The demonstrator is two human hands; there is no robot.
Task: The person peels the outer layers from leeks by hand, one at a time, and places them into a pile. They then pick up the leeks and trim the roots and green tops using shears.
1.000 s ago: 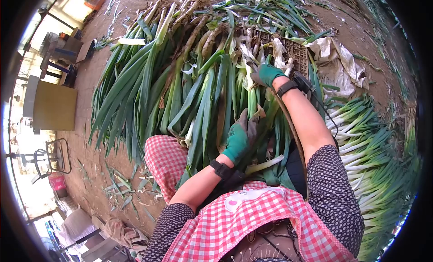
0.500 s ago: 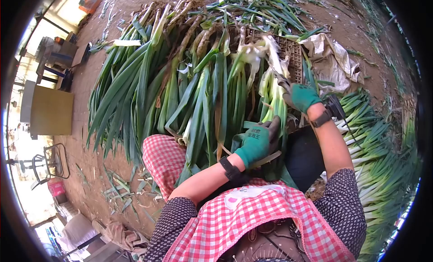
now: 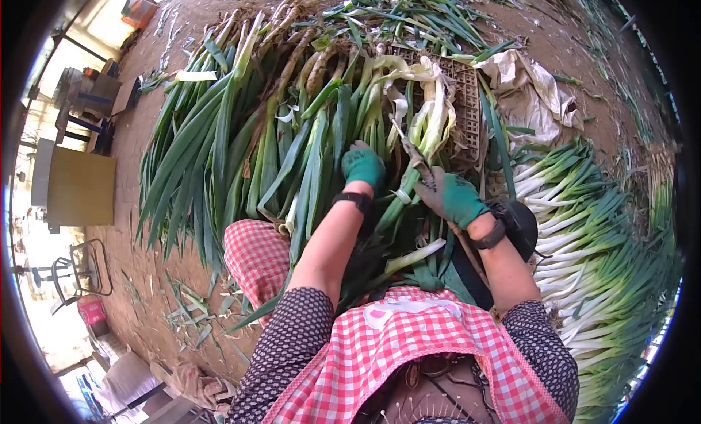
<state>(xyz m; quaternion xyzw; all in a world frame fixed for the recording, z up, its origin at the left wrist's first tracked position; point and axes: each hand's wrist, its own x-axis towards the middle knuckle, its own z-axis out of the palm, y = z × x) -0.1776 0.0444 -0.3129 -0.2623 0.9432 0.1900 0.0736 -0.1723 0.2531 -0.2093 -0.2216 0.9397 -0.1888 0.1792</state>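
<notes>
My left hand (image 3: 363, 165), in a green glove, has its fingers curled among the leeks (image 3: 310, 161) in the middle of the pile, closed on a leek whose stalk it partly hides. My right hand (image 3: 454, 198), gloved too, is shut on a knife (image 3: 413, 152) whose narrow blade points up and to the left. Just beyond the knife lie pale leek stalks (image 3: 432, 121) with peeled, drooping outer leaves. Cut leaves (image 3: 416, 256) lie across my lap below both hands.
A brown plastic crate (image 3: 465, 106) stands behind the pale stalks, beside a crumpled whitish sack (image 3: 529, 95). Cleaned leeks (image 3: 577, 256) are laid in a long row on the right. Scraps (image 3: 197, 307) litter the ground to the left, near a chair frame (image 3: 80, 274).
My left hand has moved up and left from the stalk by my right hand to the middle of the pile. My right hand has come down and left with the knife.
</notes>
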